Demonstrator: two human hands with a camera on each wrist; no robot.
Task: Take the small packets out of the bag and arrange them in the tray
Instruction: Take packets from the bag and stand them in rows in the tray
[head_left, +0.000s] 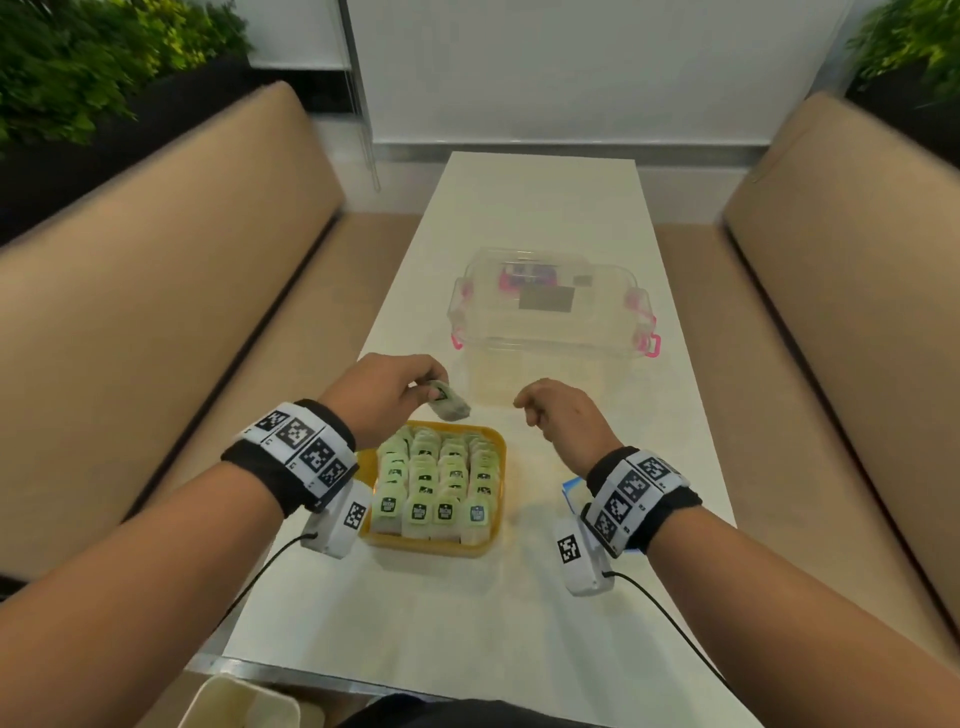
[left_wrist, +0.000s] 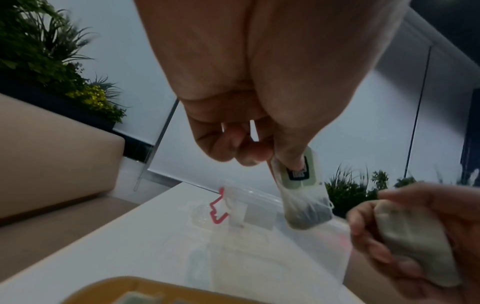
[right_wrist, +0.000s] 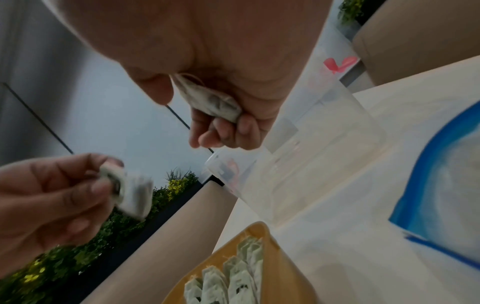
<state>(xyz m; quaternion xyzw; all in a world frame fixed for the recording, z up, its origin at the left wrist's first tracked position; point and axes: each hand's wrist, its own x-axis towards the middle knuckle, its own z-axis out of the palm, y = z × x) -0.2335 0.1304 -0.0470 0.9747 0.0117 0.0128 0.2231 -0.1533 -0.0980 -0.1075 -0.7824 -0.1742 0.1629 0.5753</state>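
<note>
My left hand (head_left: 426, 389) hovers just past the yellow tray's (head_left: 431, 546) far edge and pinches one pale green packet (head_left: 449, 404) by its label end. In the left wrist view that packet (left_wrist: 303, 197) hangs from thumb and finger. To the right of the tray my right hand (head_left: 530, 410) is curled, and the right wrist view shows a crumpled packet (right_wrist: 210, 100) held in its palm. Several rows of upright packets (head_left: 439, 478) fill the tray. The blue and white bag (head_left: 571, 492) lies on the table, mostly hidden under my right wrist.
A clear plastic box (head_left: 550, 312) with pink latches stands on the narrow white table (head_left: 540, 208) beyond my hands. Tan bench seats (head_left: 156, 312) flank the table on both sides, with green plants behind them. A pale bin (head_left: 244, 701) shows at the near edge.
</note>
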